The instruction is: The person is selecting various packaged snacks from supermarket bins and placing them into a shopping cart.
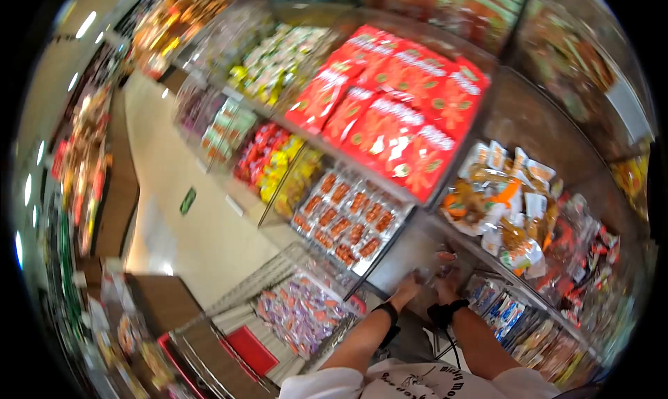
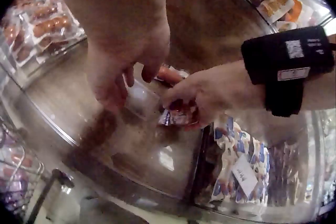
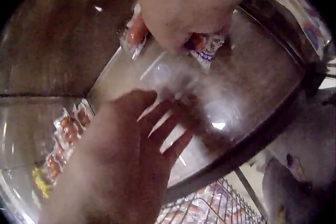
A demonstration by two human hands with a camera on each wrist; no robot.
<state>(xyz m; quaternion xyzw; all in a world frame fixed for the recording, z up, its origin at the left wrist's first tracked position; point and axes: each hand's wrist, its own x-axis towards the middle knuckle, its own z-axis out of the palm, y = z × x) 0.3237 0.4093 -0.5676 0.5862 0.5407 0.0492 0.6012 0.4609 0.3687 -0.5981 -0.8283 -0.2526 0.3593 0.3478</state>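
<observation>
Small packet (image 2: 180,116) partly hidden by right hand (image 2: 202,91)

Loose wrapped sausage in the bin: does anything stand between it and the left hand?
Nothing upright shows between the left hand and the wrapped sausage, only bin floor and a clear, flat-looking piece; the right hand is beside the sausage, not between.

A white shirt (image 1: 421,381) with black lettering (image 1: 454,372) is worn with grey legwear (image 1: 410,345) and black wrist straps (image 2: 287,56).
</observation>
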